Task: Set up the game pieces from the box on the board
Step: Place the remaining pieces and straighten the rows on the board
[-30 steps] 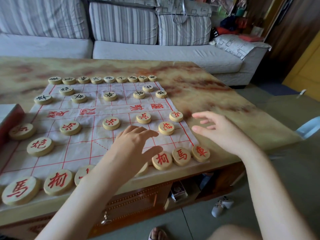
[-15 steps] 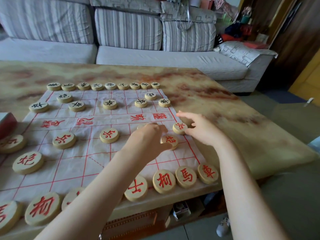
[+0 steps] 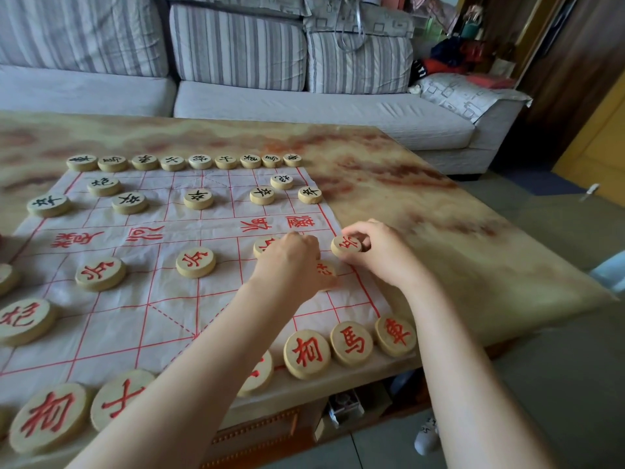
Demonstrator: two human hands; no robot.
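Note:
A white cloth board (image 3: 162,309) with red grid lines lies on the table, set with round wooden pieces. Black-lettered pieces (image 3: 198,199) fill the far rows; red-lettered pieces (image 3: 195,262) fill the near rows. My right hand (image 3: 378,252) pinches a red soldier piece (image 3: 346,246) at the board's right edge. My left hand (image 3: 291,262) rests fingers-down over a red soldier piece (image 3: 264,245), and its thumb side touches a red cannon piece (image 3: 326,270), which it partly hides. The box is out of view.
The marble-patterned table (image 3: 439,211) has its right edge close to the board. A striped grey sofa (image 3: 270,96) stands behind it. A shelf under the table (image 3: 345,407) holds small items, and a white sock (image 3: 426,438) lies on the floor.
Both hands moved forward onto the board's right side. My right hand went from open in the air to pinching the edge soldier piece; my left hand came down on the neighbouring soldier piece.

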